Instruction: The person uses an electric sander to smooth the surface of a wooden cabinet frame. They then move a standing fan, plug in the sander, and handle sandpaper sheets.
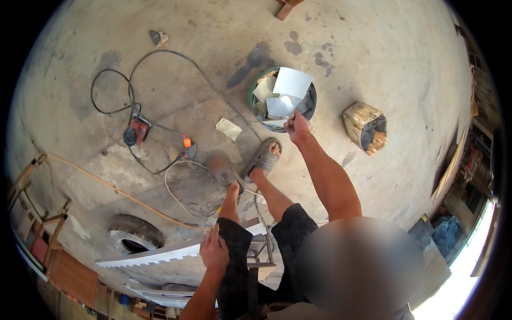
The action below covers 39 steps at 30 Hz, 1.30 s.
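Note:
My right hand point(298, 127) reaches out to the near rim of a round green bucket point(252, 98). Its fingers are pinched together at a thin pale strip; what exactly they grip is too small to make out. Inside the bucket lie several loose sheets, among them a flat white sheet point(293, 82), a crumpled whitish sheet point(280, 106) and a beige piece point(263, 89). My left hand point(214, 255) rests beside my left thigh, fingers stretched forward, with nothing visible in it.
A cut-open, stained container point(358, 118) stands right of the bucket. On the floor lie a beige sheet point(229, 129), a red power tool point(140, 128), a looping black cable point(200, 66) and an orange hose point(114, 188). A tyre point(136, 229) and long white boards point(160, 255) are near my left.

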Each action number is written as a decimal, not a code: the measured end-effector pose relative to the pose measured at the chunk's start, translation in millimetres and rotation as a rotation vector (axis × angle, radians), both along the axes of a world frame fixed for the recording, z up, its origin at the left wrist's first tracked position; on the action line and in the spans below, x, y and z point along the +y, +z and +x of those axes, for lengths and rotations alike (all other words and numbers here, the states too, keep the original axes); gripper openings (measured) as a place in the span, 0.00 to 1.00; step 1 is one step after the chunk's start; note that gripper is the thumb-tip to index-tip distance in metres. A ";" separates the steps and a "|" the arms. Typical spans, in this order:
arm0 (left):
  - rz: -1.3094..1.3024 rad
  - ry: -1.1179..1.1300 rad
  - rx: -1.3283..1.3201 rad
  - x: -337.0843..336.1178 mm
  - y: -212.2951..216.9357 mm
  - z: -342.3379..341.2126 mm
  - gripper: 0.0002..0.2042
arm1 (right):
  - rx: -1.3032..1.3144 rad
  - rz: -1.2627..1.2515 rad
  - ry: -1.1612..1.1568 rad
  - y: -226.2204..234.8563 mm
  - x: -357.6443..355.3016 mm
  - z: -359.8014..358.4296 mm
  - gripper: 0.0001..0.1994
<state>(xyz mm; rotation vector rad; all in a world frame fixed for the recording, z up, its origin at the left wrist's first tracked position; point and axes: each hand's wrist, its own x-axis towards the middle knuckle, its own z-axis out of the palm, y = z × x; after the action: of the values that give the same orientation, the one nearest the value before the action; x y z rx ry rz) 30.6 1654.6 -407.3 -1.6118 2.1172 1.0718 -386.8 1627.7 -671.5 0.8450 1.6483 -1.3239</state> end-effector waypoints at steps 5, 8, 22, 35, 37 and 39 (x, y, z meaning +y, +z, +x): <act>0.007 -0.007 -0.012 -2.0 1.0 -0.5 0.20 | 0.281 0.391 0.139 -3.9 -6.9 -10.8 0.14; 0.024 -0.010 -0.018 -4.5 1.4 -1.6 0.20 | 0.739 0.642 0.681 -5.3 -21.3 5.1 0.22; 0.045 -0.029 -0.035 -10.9 1.3 2.6 0.20 | 1.030 0.702 1.393 -36.9 -87.2 26.5 0.09; 0.005 -0.026 -0.002 -0.5 0.8 1.1 0.20 | 0.313 -0.332 0.630 48.3 -12.6 0.4 0.16; 0.009 -0.034 0.008 -2.1 1.5 -2.0 0.20 | 0.254 -0.384 0.537 50.1 -8.9 2.1 0.16; 0.014 -0.048 -0.007 0.7 0.8 0.0 0.20 | 0.206 -0.411 0.473 52.7 -7.8 4.0 0.17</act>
<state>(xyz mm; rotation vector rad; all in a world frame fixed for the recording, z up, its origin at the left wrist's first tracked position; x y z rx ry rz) 30.7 1655.3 -406.5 -1.5481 2.1282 1.0617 -382.8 1620.0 -618.8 0.0677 1.5243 -1.3639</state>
